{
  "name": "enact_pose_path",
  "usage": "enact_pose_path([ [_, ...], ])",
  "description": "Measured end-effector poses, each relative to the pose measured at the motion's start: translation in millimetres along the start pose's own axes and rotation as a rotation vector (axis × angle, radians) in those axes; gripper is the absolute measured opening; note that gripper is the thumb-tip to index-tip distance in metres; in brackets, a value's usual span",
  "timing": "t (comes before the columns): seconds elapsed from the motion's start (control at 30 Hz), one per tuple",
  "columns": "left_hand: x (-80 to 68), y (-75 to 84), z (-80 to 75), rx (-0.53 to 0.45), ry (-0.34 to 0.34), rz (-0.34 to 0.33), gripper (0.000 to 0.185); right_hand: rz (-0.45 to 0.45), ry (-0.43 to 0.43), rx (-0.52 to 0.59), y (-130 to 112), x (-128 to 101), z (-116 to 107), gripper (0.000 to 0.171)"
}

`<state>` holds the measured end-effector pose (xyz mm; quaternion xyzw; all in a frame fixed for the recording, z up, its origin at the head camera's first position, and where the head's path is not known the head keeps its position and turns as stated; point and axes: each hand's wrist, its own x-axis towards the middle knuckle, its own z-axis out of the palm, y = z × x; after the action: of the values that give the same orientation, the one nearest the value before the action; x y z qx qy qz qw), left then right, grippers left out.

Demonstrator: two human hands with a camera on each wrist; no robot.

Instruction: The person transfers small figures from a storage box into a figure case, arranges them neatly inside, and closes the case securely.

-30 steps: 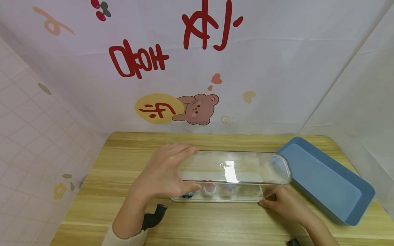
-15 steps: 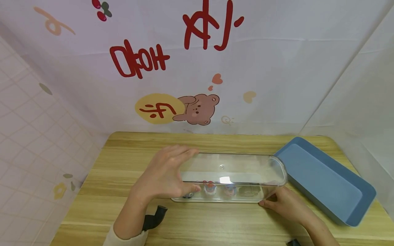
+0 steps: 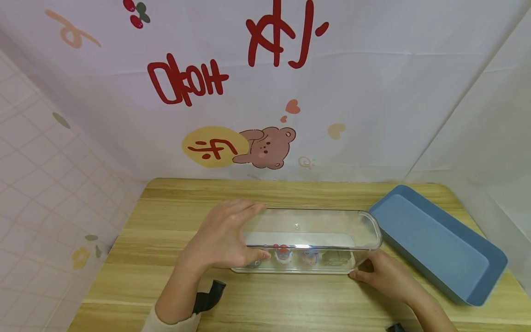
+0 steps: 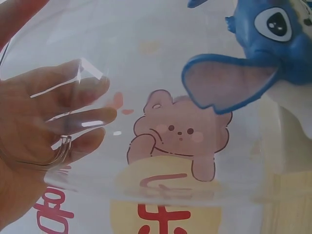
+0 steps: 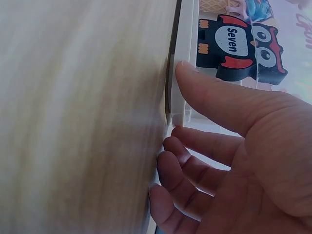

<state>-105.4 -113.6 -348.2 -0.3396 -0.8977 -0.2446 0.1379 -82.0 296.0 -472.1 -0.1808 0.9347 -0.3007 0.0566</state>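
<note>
Our left hand (image 3: 220, 237) grips the long clear plastic cover (image 3: 311, 226) mid-table; our right hand (image 3: 379, 276) holds the base. It could tip the little toy figures (image 3: 296, 257) (slippery plastic).

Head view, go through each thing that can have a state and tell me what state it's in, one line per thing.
Clear plastic cover: lowered over the white base, held at both ends.
White base tray: flat on the wooden table, small figurines standing on it.
Blue plastic tray: open side up, nothing visible inside, lying apart from the cover.
Left hand: fingers spread over the cover's left end.
Right hand: thumb pressing the base's right end.
</note>
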Motion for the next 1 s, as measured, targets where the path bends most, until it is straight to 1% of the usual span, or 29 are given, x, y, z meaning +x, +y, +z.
enact_pose_path([
  [0.1,-0.2,-0.8,1.1,-0.006,0.006,0.0,0.085,-0.004,-0.001,-0.001,0,0,0,0.045],
  [0.3,-1.1,-0.9,3.8,-0.006,-0.018,-0.033,0.084,-0.007,0.007,-0.03,0,0,0,0.045],
  [0.63,-2.5,-1.4,8.8,0.022,-0.037,-0.037,0.085,0.032,-0.035,-0.032,-1,0,-1,0.038],
  [0.8,-3.3,-2.6,12.1,0.033,-0.035,-0.02,0.086,0.052,-0.037,-0.022,-2,-1,-2,0.044],
  [1.0,-4.2,-3.4,16.1,0.048,-0.032,-0.012,0.085,0.032,0.003,-0.055,-2,-3,-1,0.051],
])
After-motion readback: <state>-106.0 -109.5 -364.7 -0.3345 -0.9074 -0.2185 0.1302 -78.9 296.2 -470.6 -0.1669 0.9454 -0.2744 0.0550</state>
